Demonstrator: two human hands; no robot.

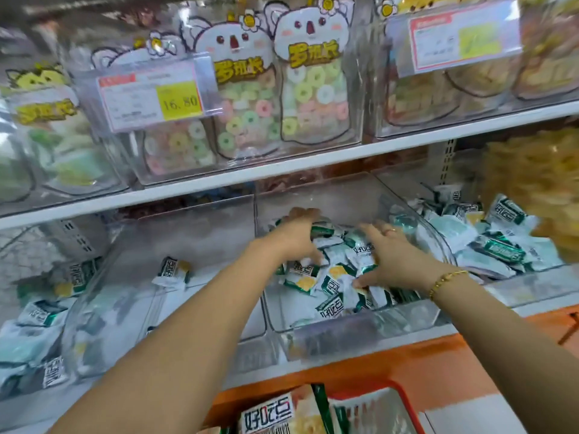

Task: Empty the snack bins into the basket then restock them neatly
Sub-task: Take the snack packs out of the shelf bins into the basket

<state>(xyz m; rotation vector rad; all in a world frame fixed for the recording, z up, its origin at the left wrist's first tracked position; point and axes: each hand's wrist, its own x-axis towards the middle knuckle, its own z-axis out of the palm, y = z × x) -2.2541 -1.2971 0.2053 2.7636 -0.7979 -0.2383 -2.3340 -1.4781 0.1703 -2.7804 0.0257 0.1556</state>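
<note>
Both my hands reach into the middle clear plastic bin point(344, 327) on the lower shelf. It holds a pile of small white-and-green snack packets point(332, 283). My left hand point(297, 236) lies on the far left of the pile, fingers curled over packets. My right hand point(388, 258), with a ring and a gold bracelet, lies spread flat on the right of the pile. The bin to the left point(200, 321) holds a single packet point(173, 273). At the bottom edge an orange-red basket point(404, 402) shows, with a larger snack bag point(272, 415) beside it.
A bin at the right point(507, 242) is heaped with the same packets, and another at the far left point(37, 324) holds several. The white shelf point(282, 170) above carries clear bins of koala-labelled ring candies point(310, 98) and price tags point(150, 95).
</note>
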